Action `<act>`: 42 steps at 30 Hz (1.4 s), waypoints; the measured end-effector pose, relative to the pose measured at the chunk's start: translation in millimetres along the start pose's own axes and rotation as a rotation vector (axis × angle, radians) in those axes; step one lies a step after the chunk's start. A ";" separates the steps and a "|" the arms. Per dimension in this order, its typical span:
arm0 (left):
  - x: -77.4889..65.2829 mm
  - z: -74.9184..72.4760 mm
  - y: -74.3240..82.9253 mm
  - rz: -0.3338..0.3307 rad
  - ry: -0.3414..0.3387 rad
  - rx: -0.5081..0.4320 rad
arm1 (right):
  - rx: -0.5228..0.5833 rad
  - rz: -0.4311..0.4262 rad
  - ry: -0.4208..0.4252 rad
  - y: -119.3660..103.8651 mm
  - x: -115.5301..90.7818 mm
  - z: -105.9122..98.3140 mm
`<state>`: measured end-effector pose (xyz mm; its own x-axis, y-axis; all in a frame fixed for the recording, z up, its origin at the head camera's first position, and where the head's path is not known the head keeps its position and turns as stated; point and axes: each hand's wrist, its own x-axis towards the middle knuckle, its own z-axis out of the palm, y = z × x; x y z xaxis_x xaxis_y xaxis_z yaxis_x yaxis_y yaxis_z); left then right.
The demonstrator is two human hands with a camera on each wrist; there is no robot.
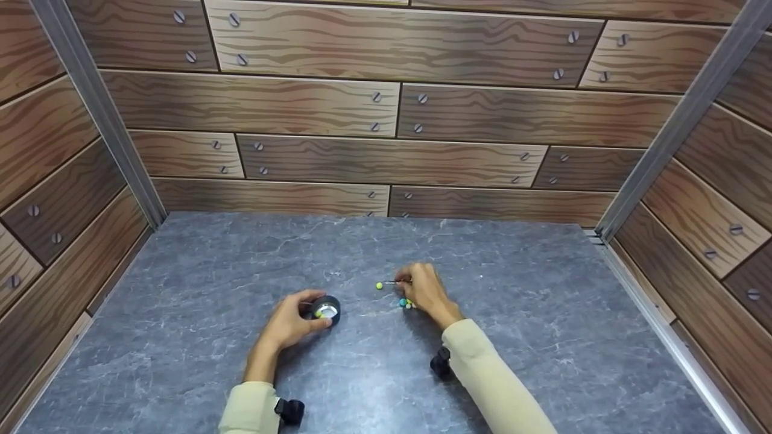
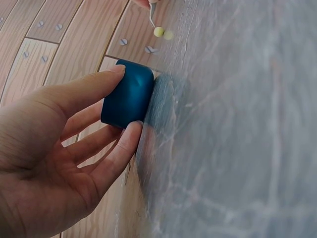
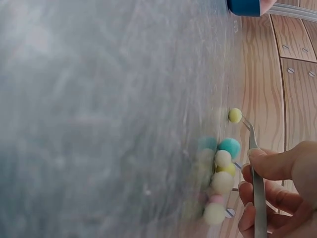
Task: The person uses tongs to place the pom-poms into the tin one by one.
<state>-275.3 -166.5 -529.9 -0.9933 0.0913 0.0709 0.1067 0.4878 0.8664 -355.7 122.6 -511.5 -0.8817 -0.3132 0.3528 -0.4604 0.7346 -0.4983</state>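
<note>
My left hand holds a small round blue cup between thumb and fingers, its base at the tabletop. In the head view the cup's opening faces up, and a yellow-green ball shows inside. My right hand pinches a pair of metal tweezers with a bent tip. A small yellow ball is at the tweezer tips, close over the table, right of the cup. Beneath the right hand sits a cluster of little balls, including a teal ball, a pink ball and several cream ones.
The grey marbled tabletop shows a glossy reflection. Wood-patterned panels stand at the back and sides, with metal posts in the corners. A metal rail runs along the right edge. Each sleeve carries a black wrist camera.
</note>
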 end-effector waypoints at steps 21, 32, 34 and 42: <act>-2.3 -1.3 1.5 0.028 -0.010 -0.010 | -0.014 -0.165 0.079 -15.5 -0.5 -2.9; -1.0 -0.5 1.6 0.022 -0.012 -0.012 | 0.034 -0.230 0.043 -40.0 -0.5 5.5; -0.7 -0.3 1.8 0.014 -0.007 -0.006 | 0.037 -0.231 0.032 -44.0 -0.8 7.0; -1.7 -0.7 2.2 0.013 -0.004 -0.005 | 0.050 -0.249 -0.017 -58.0 -2.4 12.7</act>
<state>-273.4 -166.2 -527.7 -0.9916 0.1013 0.0799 0.1192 0.4822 0.8679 -328.2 73.0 -493.6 -0.7416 -0.4915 0.4566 -0.6681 0.6030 -0.4359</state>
